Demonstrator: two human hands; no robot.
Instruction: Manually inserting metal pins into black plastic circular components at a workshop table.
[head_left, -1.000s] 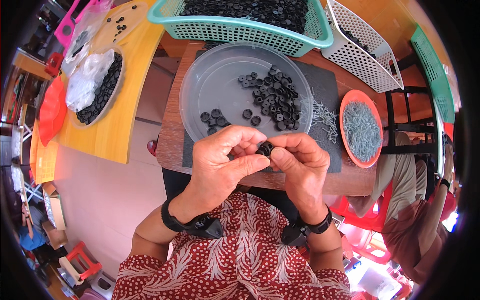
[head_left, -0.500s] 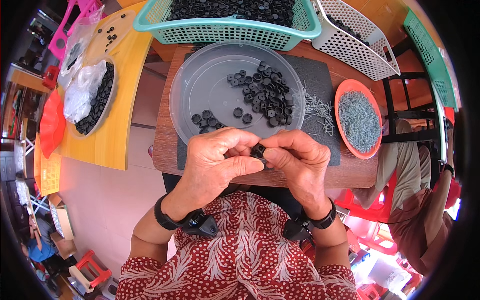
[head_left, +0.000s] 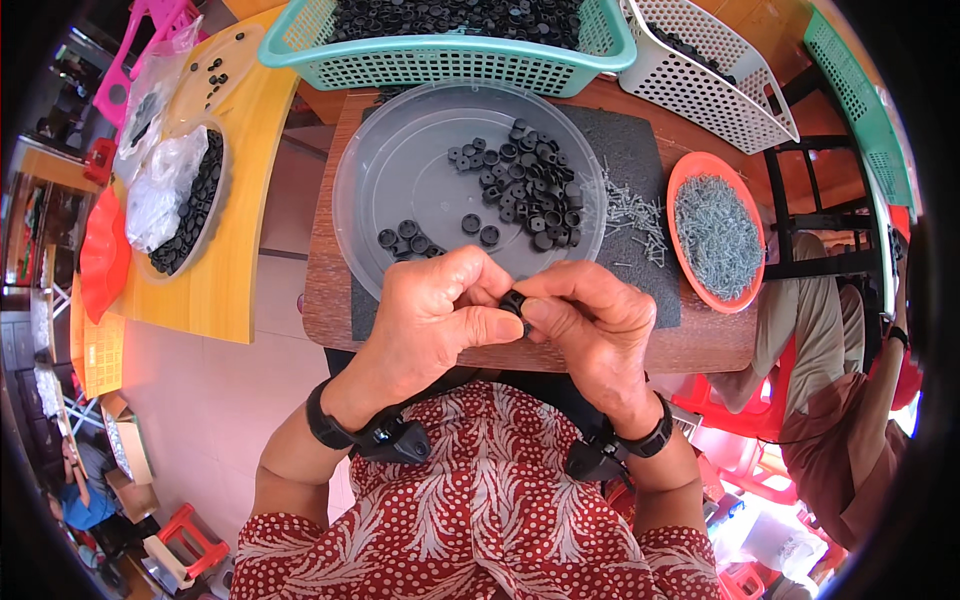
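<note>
My left hand (head_left: 430,320) and my right hand (head_left: 590,325) meet over the near edge of a small wooden table (head_left: 325,300), pinching one small black round part (head_left: 514,302) between their fingertips. Just beyond the hands lies a clear round plastic tray (head_left: 400,170) holding a heap of the same black round parts (head_left: 525,185) and a few loose ones (head_left: 405,242). Small metal pins (head_left: 630,215) are scattered on a dark mat (head_left: 630,140) to the right of the tray.
An orange dish (head_left: 690,170) full of metal pins sits at the right. A teal basket (head_left: 450,60) of black parts and a white basket (head_left: 720,90) stand behind. A yellow table (head_left: 240,200) at the left carries a plate of black parts and plastic bags. Another person (head_left: 830,380) sits at the right.
Both hands stay together on the small black part, working it with the fingertips; the view has shifted slightly, otherwise nothing has moved.
</note>
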